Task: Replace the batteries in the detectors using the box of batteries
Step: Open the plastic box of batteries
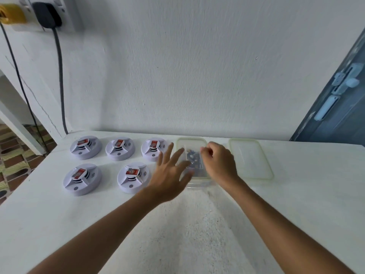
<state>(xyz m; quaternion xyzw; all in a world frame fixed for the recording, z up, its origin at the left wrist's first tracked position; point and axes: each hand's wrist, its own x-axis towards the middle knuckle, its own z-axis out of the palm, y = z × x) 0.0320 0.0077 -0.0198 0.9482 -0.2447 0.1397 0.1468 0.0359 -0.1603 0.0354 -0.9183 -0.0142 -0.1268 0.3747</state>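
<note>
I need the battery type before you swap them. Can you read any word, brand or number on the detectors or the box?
Red labels on the five detectors: print too blurred to read.
Batteries in the clear box: markings too small and blurred.
Lid: no text visible.

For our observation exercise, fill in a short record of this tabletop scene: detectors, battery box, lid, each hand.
detectors: five white round ones in two rows, three behind, two in front, each with a red-labelled battery on top
battery box: clear tub, open, batteries inside
lid: flat on table, right of the box
left hand: fingers spread, at the box's left edge
right hand: fingers curled over the box; contents of grip hidden
</note>
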